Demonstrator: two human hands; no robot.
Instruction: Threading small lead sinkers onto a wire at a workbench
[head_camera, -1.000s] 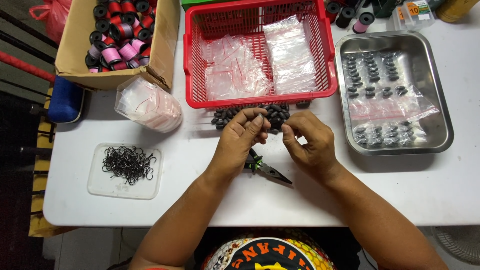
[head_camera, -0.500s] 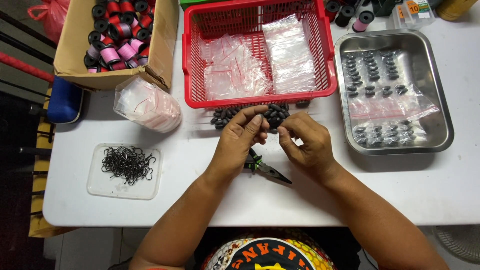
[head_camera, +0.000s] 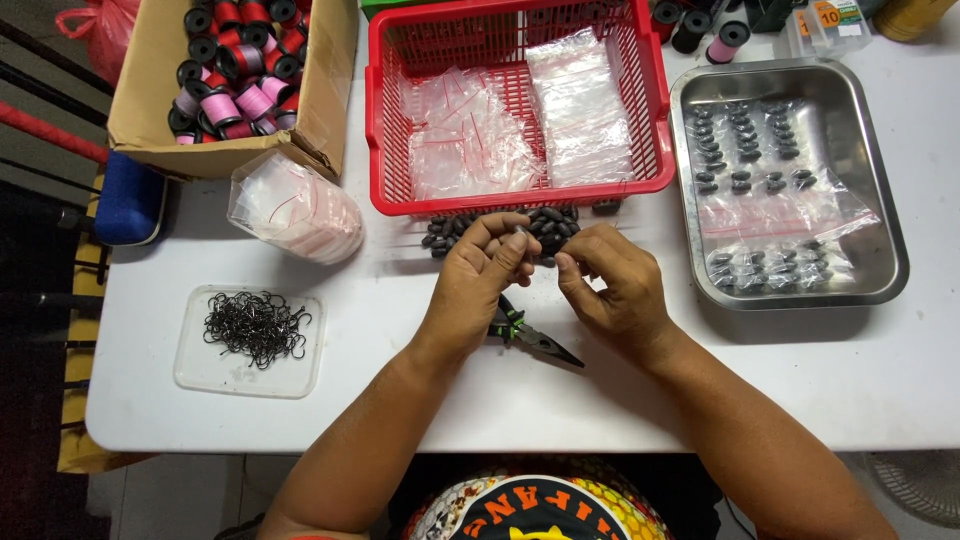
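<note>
My left hand (head_camera: 478, 282) pinches a small grey oval sinker (head_camera: 519, 231) between thumb and fingertips, just over a pile of dark oval sinkers (head_camera: 548, 222) on the white table (head_camera: 400, 400). My right hand (head_camera: 610, 282) is beside it, fingertips pinched together close to the same sinker; whether it holds a thin line I cannot tell. A pair of pliers with green-black handles (head_camera: 530, 337) lies on the table under and between my wrists.
A red basket (head_camera: 383, 120) holds small clear bags. A steel tray (head_camera: 880, 200) at right holds sinkers and bagged sinkers. A clear lid with black hooks (head_camera: 252, 328) sits at left, by a bag bundle (head_camera: 300, 208) and a cardboard box of spools (head_camera: 150, 90).
Both hands stay over the sinker pile. The fingertips have shifted slightly, and the right hand has edged a little away from the left.
</note>
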